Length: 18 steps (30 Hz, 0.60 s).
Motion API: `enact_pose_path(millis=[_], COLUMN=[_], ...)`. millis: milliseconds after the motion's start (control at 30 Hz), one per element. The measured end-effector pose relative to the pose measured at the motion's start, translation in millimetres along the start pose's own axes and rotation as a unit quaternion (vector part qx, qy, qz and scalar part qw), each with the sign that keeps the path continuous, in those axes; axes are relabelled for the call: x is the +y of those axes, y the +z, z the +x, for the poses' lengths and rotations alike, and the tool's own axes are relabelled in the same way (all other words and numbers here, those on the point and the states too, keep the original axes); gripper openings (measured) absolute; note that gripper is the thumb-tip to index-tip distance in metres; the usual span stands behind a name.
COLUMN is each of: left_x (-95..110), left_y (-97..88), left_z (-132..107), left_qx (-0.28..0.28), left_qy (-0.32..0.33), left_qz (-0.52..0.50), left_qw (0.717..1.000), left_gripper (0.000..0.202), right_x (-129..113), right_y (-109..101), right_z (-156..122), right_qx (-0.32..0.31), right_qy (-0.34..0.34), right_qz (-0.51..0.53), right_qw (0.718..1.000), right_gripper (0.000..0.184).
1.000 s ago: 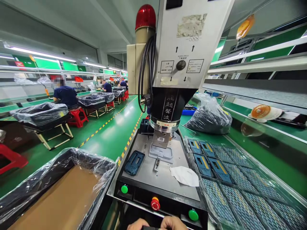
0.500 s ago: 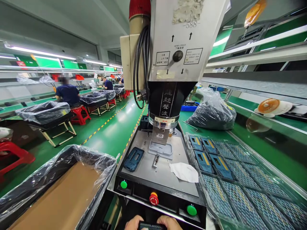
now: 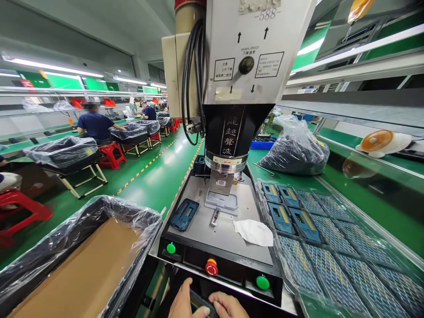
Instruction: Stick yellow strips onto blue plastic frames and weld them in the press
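Note:
At the bottom edge, below the machine's front panel, my left hand grips a dark blue plastic shell, thumb across it. My right hand has its fingers bent against the shell's right side. Much of that shell is covered by the hands or cut off by the picture edge. Above them is the ultrasonic welding machine, its metal horn over a pale grey fixture. A similar dark blue shell lies on the metal plate to the left of the fixture.
The front panel carries a red stop button and two green buttons. A white cloth lies on the plate. At right, blue shells fill a clear plastic tray. At left stands a plastic-lined bin; farther off, people sit at benches.
Both hands have come up further into view with the shell, which is now tilted. The left thumb is raised and the right fingers have moved over the shell's side. The camera view has shifted slightly.

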<state>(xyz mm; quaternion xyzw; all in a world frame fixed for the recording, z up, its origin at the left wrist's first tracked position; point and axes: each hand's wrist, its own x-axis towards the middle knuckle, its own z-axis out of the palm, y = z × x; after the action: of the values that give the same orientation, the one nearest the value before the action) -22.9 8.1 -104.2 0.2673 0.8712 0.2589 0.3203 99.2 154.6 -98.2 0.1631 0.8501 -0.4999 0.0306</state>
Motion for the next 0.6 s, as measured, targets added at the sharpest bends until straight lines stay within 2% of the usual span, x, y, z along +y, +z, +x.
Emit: enact_pose_path(millis=[100, 200, 300, 433, 600], left_x=[3.8, 5.9, 5.2, 1.8, -1.4], left_y=[4.4, 1.6, -5.2, -10.0, -11.0], left_z=[-2.6, -3.9, -4.8, -7.5, -10.4], left_qx=[-0.002, -0.013, -0.02, 0.025, 0.036], left_qy=[-0.024, -0.013, 0.019, 0.052, 0.025], left_qz=[0.011, 0.011, -0.008, -0.049, -0.075], left_qw=[1.0, 1.0, 1.0, 0.997, 0.996], left_gripper=[0.107, 0.111, 0.092, 0.054, 0.042], right_x=[-4.1, -5.8, -6.2, -8.4, -13.6], right_y=[4.5, 6.3, 5.4, 2.6, -0.1], right_z=[-1.0, -2.8, -3.3, -3.8, -6.1], right_qx=[0.006, 0.01, 0.015, 0.034, 0.032], right_qy=[-0.003, -0.001, 0.003, 0.027, 0.062], right_qz=[0.034, 0.052, 0.054, 0.046, 0.035], right_qw=[0.999, 0.999, 0.998, 0.998, 0.997], right_gripper=[0.044, 0.047, 0.048, 0.046, 0.037])
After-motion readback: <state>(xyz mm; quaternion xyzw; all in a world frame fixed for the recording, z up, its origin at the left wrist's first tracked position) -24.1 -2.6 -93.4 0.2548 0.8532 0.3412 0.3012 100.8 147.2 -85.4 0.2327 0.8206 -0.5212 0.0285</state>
